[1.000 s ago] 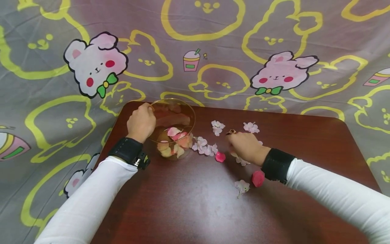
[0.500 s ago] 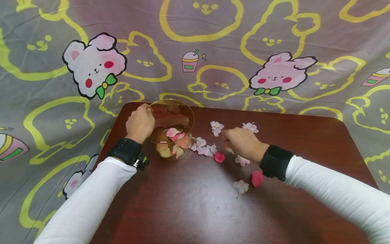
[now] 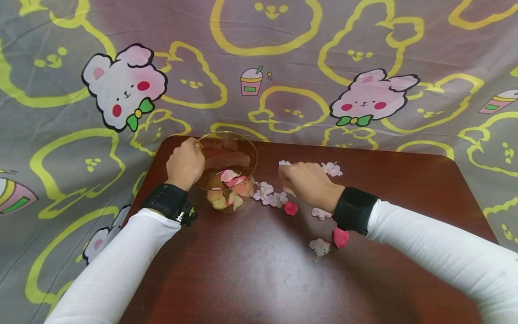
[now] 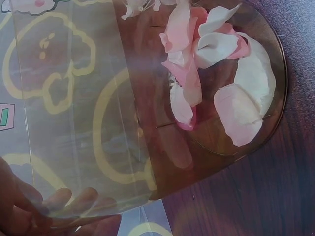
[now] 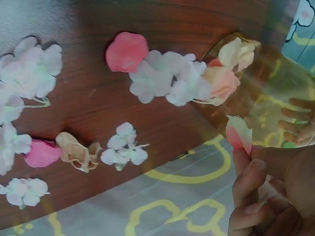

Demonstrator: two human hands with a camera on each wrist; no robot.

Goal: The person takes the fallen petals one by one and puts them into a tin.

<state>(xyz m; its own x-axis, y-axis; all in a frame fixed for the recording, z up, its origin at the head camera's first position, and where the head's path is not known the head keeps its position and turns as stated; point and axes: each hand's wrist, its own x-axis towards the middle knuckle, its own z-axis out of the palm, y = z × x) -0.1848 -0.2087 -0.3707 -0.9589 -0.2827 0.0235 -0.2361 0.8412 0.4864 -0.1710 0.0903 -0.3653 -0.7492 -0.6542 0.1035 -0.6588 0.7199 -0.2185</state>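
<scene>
Pink-and-white petal (image 5: 239,132) pinched in the right hand's (image 3: 307,182) fingertips (image 5: 244,167), lifted off the tabletop. Since a second ago that hand has left the scattered blossoms and travelled toward the glass bowl (image 3: 228,168), now just right of it, above the white blossom cluster (image 3: 270,194) beside the bowl's base. Left hand (image 3: 185,163) unchanged: fingers curled over the bowl's left rim, steadying it. Petals already lie in the bowl's bottom (image 4: 216,83). Judged: pick done, carry nearly over, release into the bowl remains. Red petals (image 3: 290,208) lie right of the bowl.
</scene>
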